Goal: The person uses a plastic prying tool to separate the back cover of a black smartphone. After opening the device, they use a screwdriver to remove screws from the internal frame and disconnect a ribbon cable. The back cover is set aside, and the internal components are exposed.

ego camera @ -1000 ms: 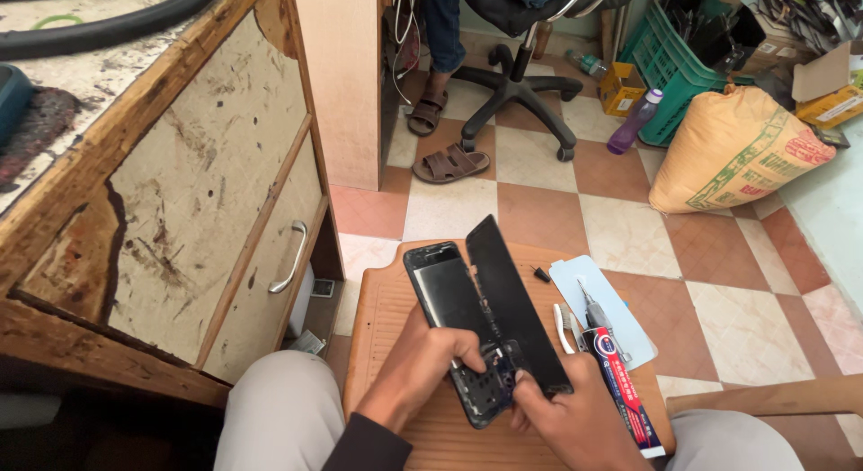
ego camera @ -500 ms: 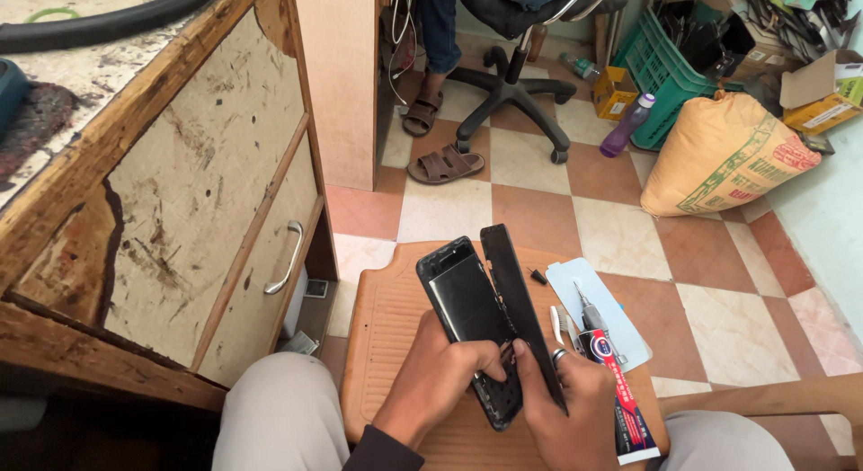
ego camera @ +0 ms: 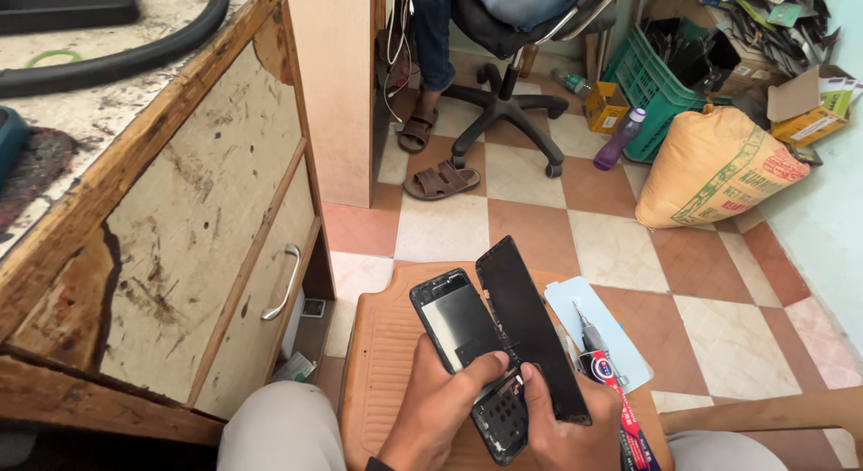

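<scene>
Left hand point(ego camera: 440, 408) grip closed on phone body point(ego camera: 467, 345), right hand point(ego camera: 562, 426) grip holding screen panel point(ego camera: 530, 327)

Repair workshop, worn workbench point(ego camera: 180, 246), cluttered crates point(ego camera: 661, 93)

A dismantled phone's dark screen panel point(ego camera: 532, 332) lies amid sacks and cartons in a cramped repair corner.

The black, unlit panel tilts beside the phone body point(ego camera: 463, 341) at six o'clock, over a wooden stool. A glue tube point(ego camera: 620, 408) with a red-and-blue label lies at five o'clock on a pale blue sheet point(ego camera: 602, 332). At two o'clock stands a tan sack point(ego camera: 719, 170) printed green and red, with a small yellow carton point(ego camera: 607, 107), a green crate point(ego camera: 661, 84) and an open brown-and-yellow cardboard box point(ego camera: 809, 107) nearby.
</scene>
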